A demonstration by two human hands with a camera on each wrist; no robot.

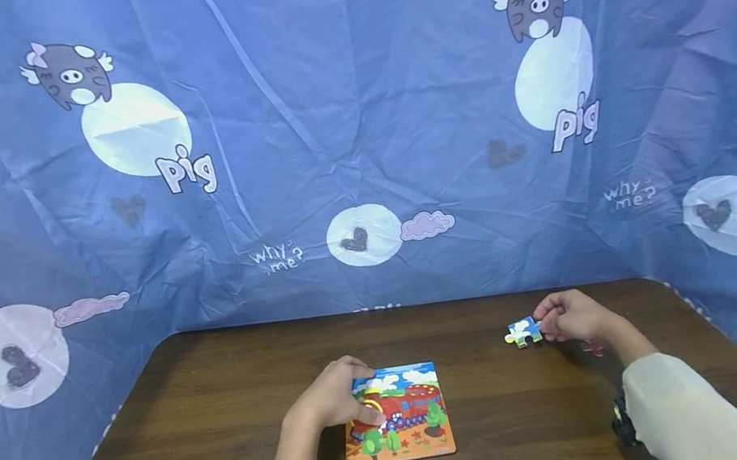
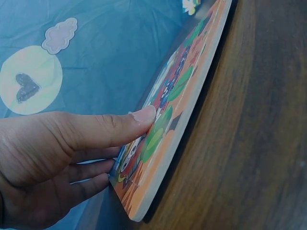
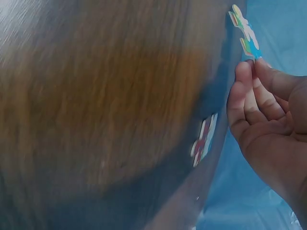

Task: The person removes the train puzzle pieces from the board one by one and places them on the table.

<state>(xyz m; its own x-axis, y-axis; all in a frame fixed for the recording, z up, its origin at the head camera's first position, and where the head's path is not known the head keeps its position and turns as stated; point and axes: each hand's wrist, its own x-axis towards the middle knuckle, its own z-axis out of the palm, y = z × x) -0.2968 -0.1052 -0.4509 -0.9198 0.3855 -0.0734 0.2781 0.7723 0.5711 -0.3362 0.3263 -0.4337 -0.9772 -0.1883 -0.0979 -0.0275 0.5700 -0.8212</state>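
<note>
A puzzle board (image 1: 396, 416) with a red train picture lies flat on the brown table (image 1: 177, 445), near the front and in the middle. The left hand (image 1: 335, 398) rests on the left side of the board. Its thumb (image 2: 129, 123) lies straight on top of the picture, and the other fingers (image 2: 91, 177) curl loosely at the board's edge, so the hand presses on the board and does not hold it up. The right hand (image 1: 572, 316) is well apart from the board, off to the right. It pinches a small puzzle piece (image 1: 523, 332) by one end with its fingertips (image 3: 249, 72). The piece is blue with white and yellow on it, and it sticks out to the left of the hand, toward the board. Another small piece (image 1: 591, 347), red and white, lies on the table just beside the right hand, close to the wrist. A blue cloth (image 1: 349, 118) with pigs, hearts and clouds hangs all around the table.
</note>
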